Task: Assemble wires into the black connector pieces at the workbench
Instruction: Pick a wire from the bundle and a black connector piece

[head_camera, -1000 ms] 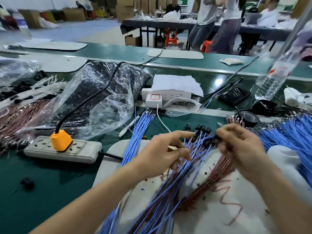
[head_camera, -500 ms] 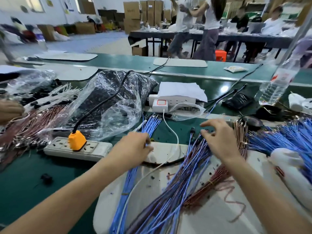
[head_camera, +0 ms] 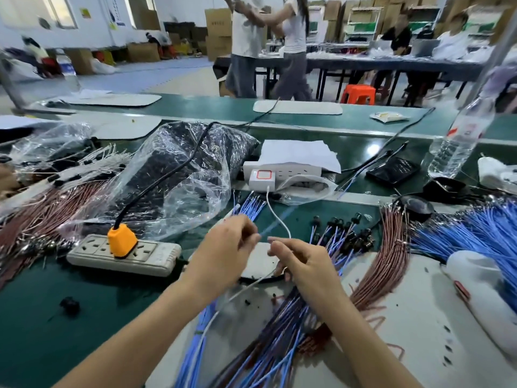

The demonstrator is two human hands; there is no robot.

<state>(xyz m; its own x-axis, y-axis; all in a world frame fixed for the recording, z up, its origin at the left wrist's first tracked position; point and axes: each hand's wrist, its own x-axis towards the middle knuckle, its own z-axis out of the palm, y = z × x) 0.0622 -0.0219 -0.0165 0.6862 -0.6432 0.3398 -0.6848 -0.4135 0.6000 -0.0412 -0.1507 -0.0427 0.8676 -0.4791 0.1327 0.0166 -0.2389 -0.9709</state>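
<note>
- Your left hand (head_camera: 223,253) has its grip narrowed to a pinch on a single blue wire (head_camera: 265,230). The wire is blurred and slants up and away to the right, above the tabletop (head_camera: 56,317).
- Your right hand (head_camera: 303,266) is just beside the left. Its fingers are curled and the fingertips (head_camera: 272,243) are drawn together near the end of that wire. I cannot tell whether this grip holds a connector or nothing.
- The black connectors (head_camera: 352,233) that have wires fitted lie in a cluster just beyond your right hand, at the far edge of the white mat (head_camera: 405,331).
- The plastic bag (head_camera: 179,163) at the far left appears to hold more black pieces.
- The loose blue wires (head_camera: 251,205) lie in a bundle just beyond your left hand, and the brown wires (head_camera: 389,247) fan out to the right of the connectors.
- A white cable (head_camera: 270,203) runs from the charger (head_camera: 261,177), loops down between your hands and passes behind the right one.
- This looks like the start of one assembly: you have singled out a wire and are bringing it to your right hand, but it is not yet seated in a connector.
- Next you will likely need a connector held firmly in your right hand. Line the wire's metal end up with the opening and push it straight in.
- Keep the wire clear of the white cable, which could snag it.
</note>
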